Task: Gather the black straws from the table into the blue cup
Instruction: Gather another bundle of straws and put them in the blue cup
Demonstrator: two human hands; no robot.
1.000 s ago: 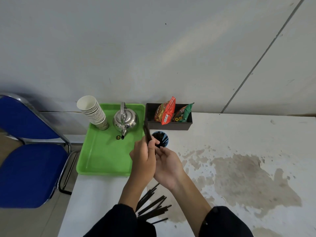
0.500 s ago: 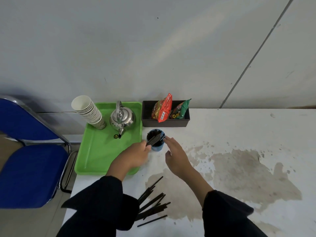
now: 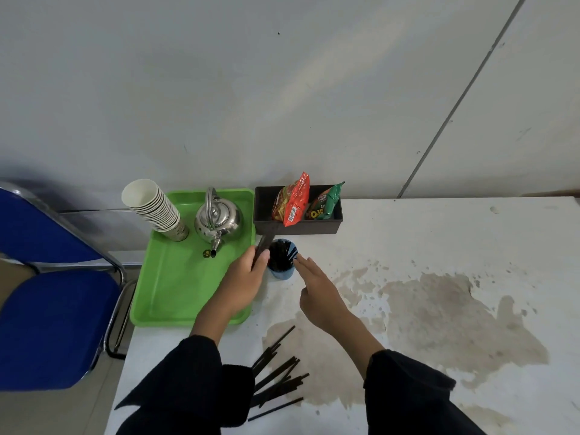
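The blue cup [image 3: 281, 271] stands on the counter [image 3: 439, 246] just beside the right edge of the green tray [image 3: 175, 287] and in front of the black box [image 3: 298, 226] of snack packets, close enough for both hands to reach it. It already holds a dark cluster of black straws [image 3: 279, 257] leaning against its rim.

The left hand [image 3: 243, 285] is curled shut around a small bundle of straws [image 3: 263, 246] that sticks up past the fingers, right at the cup's left rim. The bundle looks tilted toward the opening, probably so the lower ends can slide in together rather than one at a time.

The right hand [image 3: 317, 293] is open with nothing in it, fingers stretched out and their tips at the cup's right rim. It seems placed there to steady the light cup or to keep the straws already inside from tipping out as more go in; whether the fingertips actually touch the cup I cannot tell.

A loose pile of straws [image 3: 277, 376] lies on the counter near the person's body, between the two dark sleeves and well apart from the cup, so the job looks only partly done.
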